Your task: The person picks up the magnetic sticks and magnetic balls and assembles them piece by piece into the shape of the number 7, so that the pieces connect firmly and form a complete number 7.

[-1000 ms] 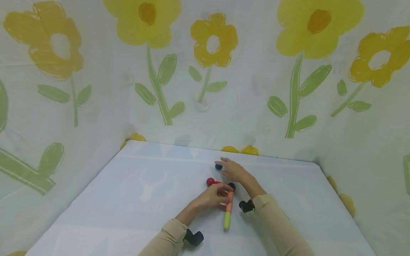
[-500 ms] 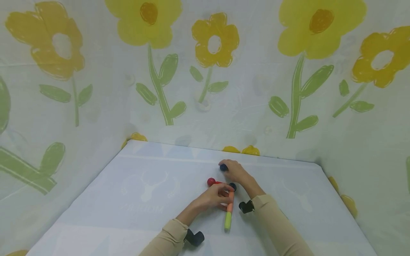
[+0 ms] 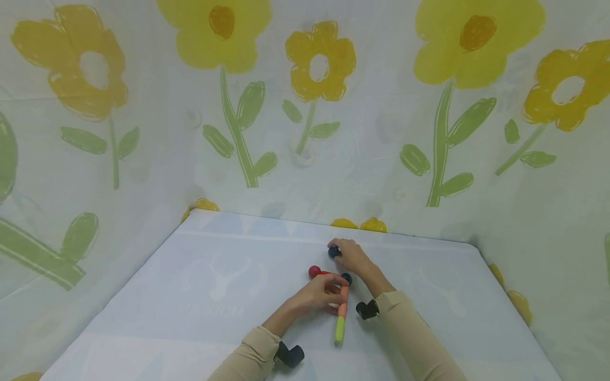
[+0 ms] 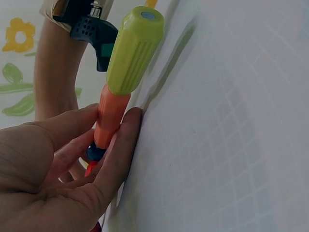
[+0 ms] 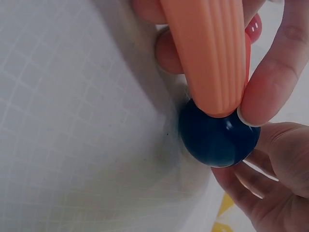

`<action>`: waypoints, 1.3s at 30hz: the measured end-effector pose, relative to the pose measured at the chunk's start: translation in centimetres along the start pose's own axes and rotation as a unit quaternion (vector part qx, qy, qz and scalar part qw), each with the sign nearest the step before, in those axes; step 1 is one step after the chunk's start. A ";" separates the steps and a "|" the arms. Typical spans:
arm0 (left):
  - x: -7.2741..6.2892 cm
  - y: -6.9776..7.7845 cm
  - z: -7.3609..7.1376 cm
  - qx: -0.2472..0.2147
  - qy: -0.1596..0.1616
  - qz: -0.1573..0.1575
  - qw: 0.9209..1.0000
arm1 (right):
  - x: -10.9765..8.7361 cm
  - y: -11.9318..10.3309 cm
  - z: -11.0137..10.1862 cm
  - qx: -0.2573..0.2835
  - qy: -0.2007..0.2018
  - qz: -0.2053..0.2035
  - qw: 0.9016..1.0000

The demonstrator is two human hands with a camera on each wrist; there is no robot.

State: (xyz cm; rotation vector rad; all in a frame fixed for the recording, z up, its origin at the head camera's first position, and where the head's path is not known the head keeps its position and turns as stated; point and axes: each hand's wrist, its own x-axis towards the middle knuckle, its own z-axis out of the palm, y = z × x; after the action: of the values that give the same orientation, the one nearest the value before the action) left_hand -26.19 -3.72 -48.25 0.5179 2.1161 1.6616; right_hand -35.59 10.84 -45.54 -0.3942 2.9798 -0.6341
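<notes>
My left hand (image 3: 316,293) pinches an orange ribbed rod (image 4: 112,116) between thumb and fingers. A yellow-green rod (image 4: 135,50) joins its near end, and a dark blue ball (image 5: 219,137) touches its far end. Beyond the left fingers, a red ball (image 3: 314,271) sits at the end of a red rod (image 3: 325,273), which runs toward the blue ball; the left hand partly hides it. Farther back, my right hand (image 3: 353,257) holds a second dark blue ball (image 3: 333,252) in curled fingers, low over the table. That second ball is hidden in the right wrist view.
A pale patterned cloth covers the table (image 3: 214,328). White curtains (image 3: 362,174) printed with yellow flowers hang behind it and at both sides. Dark camera mounts (image 3: 290,355) are strapped to both wrists, close above the cloth.
My right fingers have closed on the second blue ball, which has moved slightly right and toward me. The left hand and the joined rods stay almost where they were.
</notes>
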 end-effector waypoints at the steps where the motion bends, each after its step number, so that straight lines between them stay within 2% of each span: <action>1: 0.0 0.0 0.0 -0.001 0.000 0.000 1.000 | 0.0 0.0 0.0 0.002 0.000 0.002 1.000; 10: -0.1 0.2 -0.1 0.003 0.002 -0.007 1.000 | -0.6 -0.2 -0.5 0.018 0.003 -0.009 1.000; 20: -0.1 0.0 0.0 0.007 0.008 -0.005 1.000 | -2.1 0.1 -2.0 0.037 0.035 -0.059 0.997; 24: -0.1 0.0 0.0 0.010 0.010 -0.001 1.000 | -3.0 0.3 -2.6 0.038 0.050 -0.079 0.995; 33: -0.2 0.0 -0.1 0.013 0.009 0.000 1.000 | -5.5 0.7 -3.5 0.047 0.070 -0.095 0.992; 39: -0.3 0.3 0.0 0.018 0.009 -0.006 1.000 | -7.3 0.9 -4.2 0.052 0.061 -0.097 0.992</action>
State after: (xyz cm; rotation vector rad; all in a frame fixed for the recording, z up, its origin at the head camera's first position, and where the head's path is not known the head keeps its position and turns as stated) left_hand -25.99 -3.82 -47.93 0.5015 2.1621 1.6295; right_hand -29.31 15.20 -41.99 -0.6674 3.0276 -0.8584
